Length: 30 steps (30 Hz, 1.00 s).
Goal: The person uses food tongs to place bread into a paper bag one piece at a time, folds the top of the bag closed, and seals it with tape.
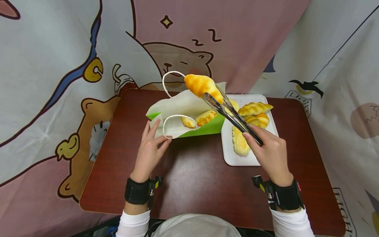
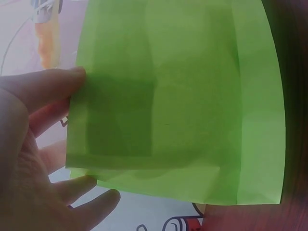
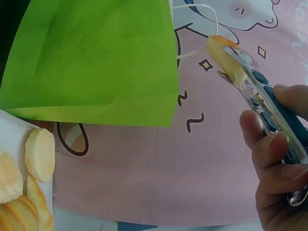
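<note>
My right hand (image 1: 272,151) grips metal tongs with dark handles (image 1: 241,122). Their tips clamp a golden bread roll (image 1: 199,84), raised above the mouth of a green paper bag (image 1: 207,128). The bag lies on its side, white inside, with white cord handles. My left hand (image 1: 149,151) pinches the bag's rim at its left end, thumb in front and fingers behind; the left wrist view shows the thumb on the green paper (image 2: 159,106). Inside the bag lie two breads, a larger one (image 1: 206,118) and a smaller one (image 1: 188,122).
Right of the bag stands a white tray (image 1: 237,161) with several breads, among them a long pale one (image 1: 240,141) and a twisted one (image 1: 255,108). Both rest on a dark red wooden table (image 1: 195,184). A printed cartoon curtain (image 1: 237,39) hangs behind the table.
</note>
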### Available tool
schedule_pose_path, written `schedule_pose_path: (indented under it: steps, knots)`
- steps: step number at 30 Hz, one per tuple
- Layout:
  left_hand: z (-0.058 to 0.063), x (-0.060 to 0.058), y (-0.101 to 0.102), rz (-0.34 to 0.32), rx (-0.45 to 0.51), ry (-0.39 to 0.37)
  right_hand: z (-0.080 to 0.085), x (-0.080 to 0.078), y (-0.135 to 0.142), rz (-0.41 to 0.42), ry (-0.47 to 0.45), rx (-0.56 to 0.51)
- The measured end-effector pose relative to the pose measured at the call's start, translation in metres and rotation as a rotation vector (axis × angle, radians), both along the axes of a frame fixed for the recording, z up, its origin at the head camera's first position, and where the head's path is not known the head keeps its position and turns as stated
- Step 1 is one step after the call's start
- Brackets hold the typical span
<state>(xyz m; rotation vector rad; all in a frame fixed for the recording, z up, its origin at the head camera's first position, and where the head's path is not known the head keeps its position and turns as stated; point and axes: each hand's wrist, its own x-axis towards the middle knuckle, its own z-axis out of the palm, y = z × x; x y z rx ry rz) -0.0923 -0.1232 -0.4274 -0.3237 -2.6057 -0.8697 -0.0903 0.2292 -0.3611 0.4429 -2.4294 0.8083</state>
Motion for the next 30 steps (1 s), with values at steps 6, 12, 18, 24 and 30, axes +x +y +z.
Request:
schedule_pose_path:
  steps: [6, 12, 18, 24, 30]
  knots:
    - [0.0, 0.001, 0.0, 0.0, -0.003, -0.004, 0.003, 0.004, -0.004, 0.003, 0.014, -0.028]
    - [0.001, 0.001, 0.0, -0.008, -0.001, 0.005, 0.002, 0.005, -0.007, 0.03, -0.003, -0.034]
    - [0.001, 0.002, 0.0, -0.023, -0.004, 0.008, 0.0, -0.001, -0.006, 0.061, -0.025, 0.07]
    - [0.001, 0.004, 0.001, -0.028, -0.006, 0.006, 0.009, -0.009, -0.014, 0.08, -0.041, 0.242]
    - [0.002, 0.005, 0.001, -0.02, -0.009, 0.021, 0.028, -0.02, -0.024, 0.132, -0.103, 0.4]
